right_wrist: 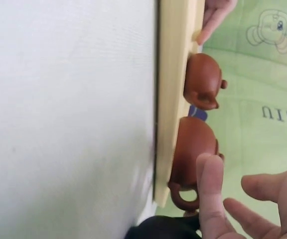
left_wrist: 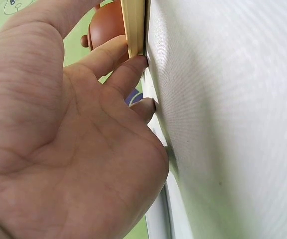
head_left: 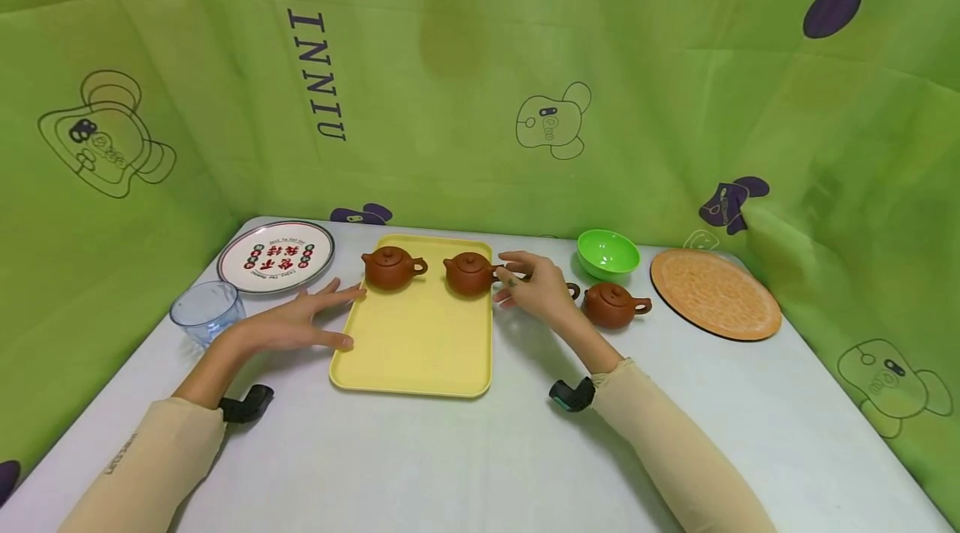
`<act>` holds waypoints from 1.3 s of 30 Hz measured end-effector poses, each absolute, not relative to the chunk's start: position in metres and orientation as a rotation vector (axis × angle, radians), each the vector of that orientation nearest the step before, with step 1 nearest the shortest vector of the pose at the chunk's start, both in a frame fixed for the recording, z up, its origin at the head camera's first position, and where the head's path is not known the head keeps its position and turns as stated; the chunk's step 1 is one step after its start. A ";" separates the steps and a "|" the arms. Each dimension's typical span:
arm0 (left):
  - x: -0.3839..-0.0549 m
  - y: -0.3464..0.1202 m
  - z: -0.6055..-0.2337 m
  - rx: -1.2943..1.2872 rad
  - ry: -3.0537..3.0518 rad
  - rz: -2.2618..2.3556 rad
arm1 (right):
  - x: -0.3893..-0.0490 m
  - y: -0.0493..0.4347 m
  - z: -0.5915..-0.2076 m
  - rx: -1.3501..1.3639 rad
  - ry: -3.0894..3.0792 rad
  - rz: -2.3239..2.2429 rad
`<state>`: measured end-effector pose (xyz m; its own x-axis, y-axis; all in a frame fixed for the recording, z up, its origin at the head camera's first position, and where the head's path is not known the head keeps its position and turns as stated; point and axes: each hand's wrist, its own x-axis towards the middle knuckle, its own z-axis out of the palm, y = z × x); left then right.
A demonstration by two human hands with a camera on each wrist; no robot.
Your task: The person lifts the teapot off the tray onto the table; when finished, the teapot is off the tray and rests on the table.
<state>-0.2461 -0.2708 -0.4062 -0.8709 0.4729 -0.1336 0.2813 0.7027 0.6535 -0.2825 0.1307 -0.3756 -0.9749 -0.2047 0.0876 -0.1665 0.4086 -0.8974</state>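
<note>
A yellow tray (head_left: 416, 350) lies on the white table. On its far part stand two brown teapots, the left teapot (head_left: 390, 269) and the right teapot (head_left: 469, 275). My left hand (head_left: 296, 321) is spread at the tray's left edge, fingertips right at the rim. Beside the right teapot's handle is my right hand (head_left: 536, 287), its fingers parted around nothing; in the right wrist view one fingertip overlaps the teapot (right_wrist: 193, 149). A dark teapot (right_wrist: 158, 229) is mostly hidden behind this hand, only its handle (head_left: 573, 291) showing in the head view.
Another brown teapot (head_left: 609, 305) stands right of my right hand. Beyond it are a green bowl (head_left: 609, 256) and a round orange-tan board (head_left: 716, 293). At left lie a white plate (head_left: 247, 266) with red characters and a clear blue glass bowl (head_left: 207, 312). Green cloth (head_left: 450, 100) walls the table.
</note>
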 end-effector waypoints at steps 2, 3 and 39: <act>-0.246 -0.271 -0.406 0.595 2.619 0.938 | -0.284 0.128 -0.378 -0.324 2.615 -1.632; -0.246 -0.271 -0.406 0.600 2.616 0.942 | -0.285 0.126 -0.379 -0.314 2.622 -1.620; -0.245 -0.270 -0.405 0.609 2.609 0.956 | -0.282 0.104 -0.389 -0.400 2.815 -1.339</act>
